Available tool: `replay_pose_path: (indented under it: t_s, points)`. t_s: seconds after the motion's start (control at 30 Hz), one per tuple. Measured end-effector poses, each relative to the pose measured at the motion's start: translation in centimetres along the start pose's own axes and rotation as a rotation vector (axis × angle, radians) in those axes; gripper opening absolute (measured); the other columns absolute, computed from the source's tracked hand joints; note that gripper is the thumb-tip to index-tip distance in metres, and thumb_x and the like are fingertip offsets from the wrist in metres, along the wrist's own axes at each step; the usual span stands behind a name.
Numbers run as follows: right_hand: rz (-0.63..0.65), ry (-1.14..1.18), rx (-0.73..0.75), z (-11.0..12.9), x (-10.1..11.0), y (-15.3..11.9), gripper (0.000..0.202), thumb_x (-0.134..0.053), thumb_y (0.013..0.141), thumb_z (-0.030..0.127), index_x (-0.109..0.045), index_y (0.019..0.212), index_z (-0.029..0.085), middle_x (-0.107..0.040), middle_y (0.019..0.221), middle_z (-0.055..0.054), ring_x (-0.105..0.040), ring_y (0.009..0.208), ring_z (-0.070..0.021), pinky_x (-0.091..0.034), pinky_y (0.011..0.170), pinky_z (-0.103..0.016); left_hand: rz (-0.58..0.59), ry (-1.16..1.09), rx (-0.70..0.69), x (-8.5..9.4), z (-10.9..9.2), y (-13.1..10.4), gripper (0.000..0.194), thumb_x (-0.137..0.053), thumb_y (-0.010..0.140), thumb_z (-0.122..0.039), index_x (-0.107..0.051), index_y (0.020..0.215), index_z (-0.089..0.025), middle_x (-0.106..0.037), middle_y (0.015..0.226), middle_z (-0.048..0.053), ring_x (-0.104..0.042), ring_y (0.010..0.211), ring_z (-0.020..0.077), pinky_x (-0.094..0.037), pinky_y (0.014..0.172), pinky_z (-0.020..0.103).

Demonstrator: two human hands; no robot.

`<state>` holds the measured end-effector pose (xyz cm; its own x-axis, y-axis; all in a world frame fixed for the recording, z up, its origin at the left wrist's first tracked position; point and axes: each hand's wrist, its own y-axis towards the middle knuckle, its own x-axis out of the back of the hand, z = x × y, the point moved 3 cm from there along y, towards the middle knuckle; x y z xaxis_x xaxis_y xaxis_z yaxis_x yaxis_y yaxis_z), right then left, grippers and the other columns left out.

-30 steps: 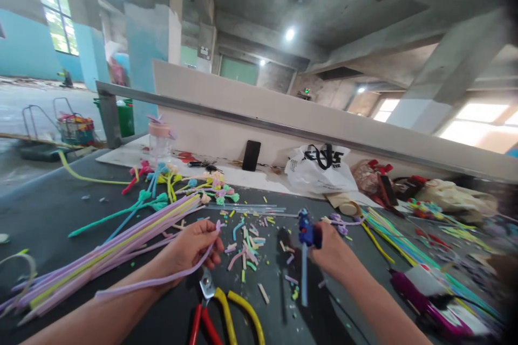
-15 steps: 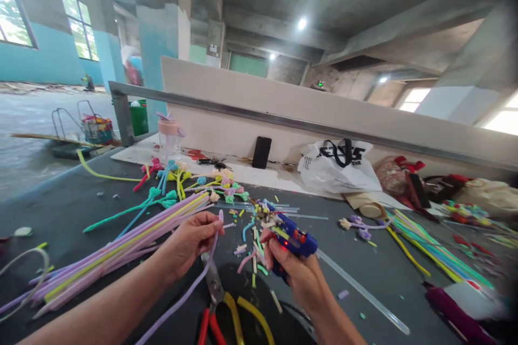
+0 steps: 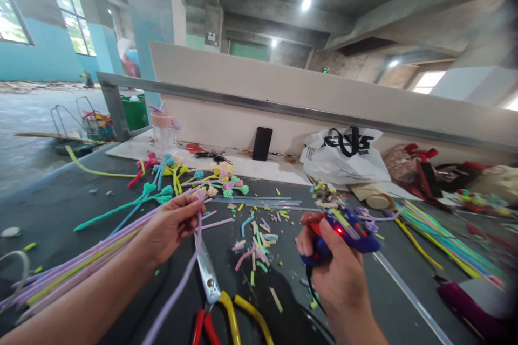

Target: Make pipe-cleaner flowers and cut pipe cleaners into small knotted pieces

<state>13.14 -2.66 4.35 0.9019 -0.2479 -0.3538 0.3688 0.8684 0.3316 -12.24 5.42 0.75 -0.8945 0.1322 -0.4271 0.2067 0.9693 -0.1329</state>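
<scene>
Between the fingertips of my left hand [image 3: 178, 226] is a purple pipe cleaner [image 3: 184, 280], its long tail hanging toward the table's front edge. My right hand [image 3: 338, 261] grips a blue glue gun [image 3: 356, 232] with a lit red light; its nozzle end is crusted with coloured scraps. Scissors [image 3: 210, 283] with red and yellow handles lie below and between my hands. Short cut pipe-cleaner pieces [image 3: 259, 242] are scattered in the middle of the dark table. Left of my left hand runs a bundle of long purple, pink and yellow pipe cleaners [image 3: 93, 259].
Pipe-cleaner flowers [image 3: 230, 180] lie toward the back. Clear glue sticks [image 3: 413, 291] rest at right and behind the scraps. A phone [image 3: 262, 144] leans on the partition, near a bottle [image 3: 163, 132] and a white bag [image 3: 343, 156]. More pipe cleaners [image 3: 445, 240] lie at right.
My right hand has carried the glue gun to the right, away from the pipe cleaner. My left hand has shifted slightly left and up, still pinching the purple pipe cleaner.
</scene>
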Motion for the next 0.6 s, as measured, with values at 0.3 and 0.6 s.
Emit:
replay_pose_path:
  t_s: [0.3,0.6]
  points:
    - [-0.054,-0.277,-0.021,-0.2,0.3,0.4,0.021,-0.059,0.074,0.039,-0.058,0.077,0.018,-0.054,0.055,0.001,-0.042,0.043,-0.0094,-0.032,0.044,-0.024,0.149,0.071,0.039,-0.6,0.9,-0.1,0.019,-0.068,0.067,-0.025,-0.053,0.069,-0.014,-0.058,0.058,-0.004,-0.04,0.035,-0.0013,-0.025,0.034,0.009]
    - [0.001,-1.438,0.044,1.1,9.4,4.2,0.034,-0.069,0.049,0.048,-0.054,0.067,0.023,-0.059,0.059,-0.004,-0.056,0.057,-0.0235,-0.043,0.055,-0.034,0.458,0.308,0.201,-3.1,4.2,-1.7,0.022,-0.068,0.064,-0.027,-0.051,0.073,-0.016,-0.054,0.052,-0.005,-0.038,0.03,0.0021,-0.018,0.026,0.013]
